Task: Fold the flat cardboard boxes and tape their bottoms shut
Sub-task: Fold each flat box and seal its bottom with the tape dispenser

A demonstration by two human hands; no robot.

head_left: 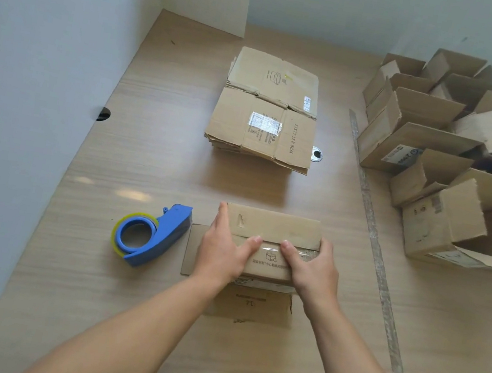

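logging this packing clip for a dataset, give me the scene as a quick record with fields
in work: cardboard box, flaps folded shut
left hand: presses on the box's left end, thumb at the seam
right hand: presses on its right end, thumb at the seam
tape dispenser: blue, left of the box, untouched
flat boxes: stacked beyond the box
folded boxes: clustered at right, flaps open
table: light wood grain

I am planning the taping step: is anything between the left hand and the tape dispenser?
Nothing blocks the way. The left hand presses on the box, the tape dispenser lies to its left, and only the box's own side flap lies flat on the table between them.
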